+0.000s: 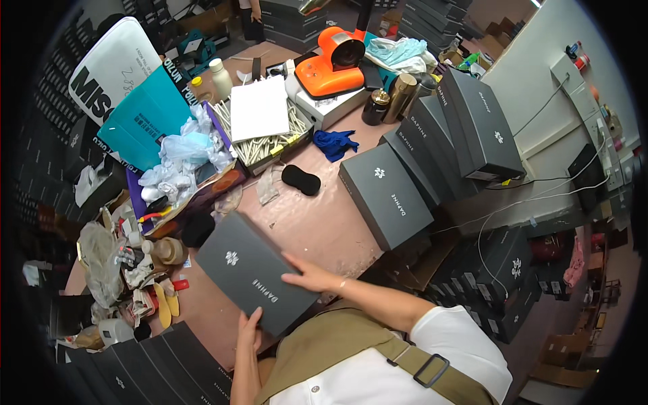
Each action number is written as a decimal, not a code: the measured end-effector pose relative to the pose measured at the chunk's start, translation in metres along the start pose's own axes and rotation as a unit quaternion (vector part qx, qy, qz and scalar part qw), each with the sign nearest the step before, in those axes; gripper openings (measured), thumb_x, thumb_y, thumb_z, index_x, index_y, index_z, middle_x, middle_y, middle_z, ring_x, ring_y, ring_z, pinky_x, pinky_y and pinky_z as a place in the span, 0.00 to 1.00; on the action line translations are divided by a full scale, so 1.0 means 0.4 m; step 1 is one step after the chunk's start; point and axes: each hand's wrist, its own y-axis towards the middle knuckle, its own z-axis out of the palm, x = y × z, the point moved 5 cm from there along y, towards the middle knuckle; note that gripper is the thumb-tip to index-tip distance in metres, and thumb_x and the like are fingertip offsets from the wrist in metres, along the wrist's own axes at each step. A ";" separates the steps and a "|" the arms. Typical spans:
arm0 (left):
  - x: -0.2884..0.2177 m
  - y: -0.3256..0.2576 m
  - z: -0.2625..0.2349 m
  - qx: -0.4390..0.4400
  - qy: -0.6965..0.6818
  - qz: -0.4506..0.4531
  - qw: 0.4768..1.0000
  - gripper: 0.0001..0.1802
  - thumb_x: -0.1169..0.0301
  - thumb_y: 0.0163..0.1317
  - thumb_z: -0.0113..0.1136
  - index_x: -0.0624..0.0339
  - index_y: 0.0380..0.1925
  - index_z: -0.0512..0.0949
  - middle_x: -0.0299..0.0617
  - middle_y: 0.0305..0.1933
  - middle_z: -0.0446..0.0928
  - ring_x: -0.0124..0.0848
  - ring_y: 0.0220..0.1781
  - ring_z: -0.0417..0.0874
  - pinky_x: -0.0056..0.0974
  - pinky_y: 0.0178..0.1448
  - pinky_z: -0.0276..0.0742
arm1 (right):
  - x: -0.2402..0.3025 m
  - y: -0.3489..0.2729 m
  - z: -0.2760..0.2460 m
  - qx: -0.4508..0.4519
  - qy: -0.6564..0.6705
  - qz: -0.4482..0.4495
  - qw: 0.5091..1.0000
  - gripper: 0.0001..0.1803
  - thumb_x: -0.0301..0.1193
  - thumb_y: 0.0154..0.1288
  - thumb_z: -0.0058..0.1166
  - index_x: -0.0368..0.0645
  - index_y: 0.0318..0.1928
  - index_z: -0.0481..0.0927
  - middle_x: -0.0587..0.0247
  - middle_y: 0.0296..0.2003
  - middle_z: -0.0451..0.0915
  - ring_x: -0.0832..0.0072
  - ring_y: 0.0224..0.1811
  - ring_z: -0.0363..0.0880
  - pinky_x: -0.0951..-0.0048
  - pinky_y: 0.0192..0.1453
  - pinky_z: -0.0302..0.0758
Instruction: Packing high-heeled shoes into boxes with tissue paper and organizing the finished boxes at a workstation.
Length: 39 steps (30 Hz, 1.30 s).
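Observation:
A dark grey shoe box (250,270) with a small white emblem on its lid lies flat on the pinkish table (317,223) right in front of me. My left hand (248,331) presses against its near edge with fingers spread. My right hand (312,277) lies flat on the lid's right corner. Neither hand closes around the box.
Several matching grey boxes (432,155) lean in a row at the right. More flat boxes (155,368) are stacked at the lower left. An orange machine (334,64), a tray of white sticks (266,138), a black sponge (301,179), a blue cloth (335,144) and cluttered bags (179,162) fill the far side.

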 end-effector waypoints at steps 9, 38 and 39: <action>-0.056 -0.092 0.598 0.386 0.293 0.150 0.862 0.36 0.66 0.62 0.61 0.57 0.68 0.56 0.50 0.64 0.62 0.36 0.60 0.72 0.38 0.62 0.69 | -0.032 -0.260 -0.903 -0.135 -0.159 0.196 0.958 0.27 0.34 0.61 0.54 0.34 0.59 0.69 0.54 0.47 0.79 0.66 0.49 0.76 0.72 0.55 0.71; -0.136 -0.819 -0.446 -0.381 0.190 0.311 0.850 0.34 0.57 0.66 0.53 0.67 0.65 0.60 0.49 0.66 0.61 0.37 0.65 0.64 0.37 0.67 0.58 | 0.580 -0.021 0.553 0.370 0.220 -0.027 0.902 0.45 0.36 0.51 0.64 0.36 0.65 0.54 0.61 0.26 0.71 0.76 0.21 0.72 0.75 0.21 0.71; -0.104 -0.776 -0.403 -0.296 0.105 0.313 0.896 0.33 0.60 0.65 0.54 0.66 0.65 0.59 0.49 0.66 0.60 0.39 0.63 0.65 0.39 0.66 0.60 | 0.527 -0.042 0.487 0.372 0.219 -0.011 0.902 0.47 0.35 0.51 0.64 0.39 0.67 0.51 0.61 0.28 0.71 0.76 0.21 0.73 0.74 0.22 0.73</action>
